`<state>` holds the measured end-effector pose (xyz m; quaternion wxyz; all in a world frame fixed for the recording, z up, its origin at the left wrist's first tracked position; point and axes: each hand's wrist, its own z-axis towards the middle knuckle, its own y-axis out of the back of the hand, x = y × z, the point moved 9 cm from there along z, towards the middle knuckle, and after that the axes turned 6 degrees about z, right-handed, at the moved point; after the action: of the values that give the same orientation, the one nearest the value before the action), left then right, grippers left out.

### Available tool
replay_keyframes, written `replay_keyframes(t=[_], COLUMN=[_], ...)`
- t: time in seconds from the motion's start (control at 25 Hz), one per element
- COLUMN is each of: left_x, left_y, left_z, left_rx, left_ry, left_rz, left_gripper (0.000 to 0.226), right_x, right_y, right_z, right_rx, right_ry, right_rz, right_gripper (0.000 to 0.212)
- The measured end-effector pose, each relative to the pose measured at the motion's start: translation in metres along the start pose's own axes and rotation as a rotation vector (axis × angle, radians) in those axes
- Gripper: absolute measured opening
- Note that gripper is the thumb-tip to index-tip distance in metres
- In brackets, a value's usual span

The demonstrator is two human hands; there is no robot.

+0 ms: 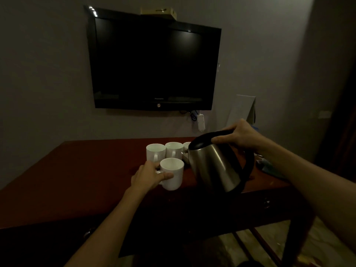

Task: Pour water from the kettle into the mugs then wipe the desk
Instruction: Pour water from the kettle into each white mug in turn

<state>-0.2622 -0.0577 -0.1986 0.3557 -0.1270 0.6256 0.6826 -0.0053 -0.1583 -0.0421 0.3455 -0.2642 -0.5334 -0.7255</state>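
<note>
My right hand grips the black handle of a steel kettle, which hangs tilted to the left above the dark red desk. My left hand holds a white mug by its handle, just left of the kettle. Behind it stand two more white mugs side by side. The rim of a third mug shows behind the kettle's spout. No water stream is visible.
A black television hangs on the wall above the desk. A white power strip dangles below it. A white box and bluish items lie at the desk's right end. A chair frame shows below.
</note>
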Motion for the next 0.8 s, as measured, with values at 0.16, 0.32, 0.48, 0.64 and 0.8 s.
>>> replay_keyframes(t=[0.16, 0.32, 0.48, 0.64, 0.8], left_x=[0.004, 0.004, 0.007, 0.008, 0.010], left_y=[-0.004, -0.006, -0.007, -0.008, -0.010], left_z=[0.002, 0.001, 0.003, 0.006, 0.009], left_rx=[0.010, 0.018, 0.028, 0.033, 0.034], left_ry=[-0.007, -0.028, -0.020, -0.034, -0.032], left_rz=[-0.025, -0.057, -0.074, -0.081, -0.090], left_gripper=[0.047, 0.049, 0.047, 0.047, 0.041], right_x=[0.016, 0.022, 0.028, 0.040, 0.045], right_y=[-0.011, -0.020, -0.024, -0.028, -0.034], right_z=[0.015, 0.025, 0.034, 0.045, 0.057], right_rx=[0.099, 0.152, 0.205, 0.266, 0.308], right_ry=[-0.026, -0.032, -0.056, -0.061, -0.083], right_rz=[-0.186, -0.263, -0.308, -0.354, -0.374], right_gripper=[0.031, 0.035, 0.035, 0.034, 0.031])
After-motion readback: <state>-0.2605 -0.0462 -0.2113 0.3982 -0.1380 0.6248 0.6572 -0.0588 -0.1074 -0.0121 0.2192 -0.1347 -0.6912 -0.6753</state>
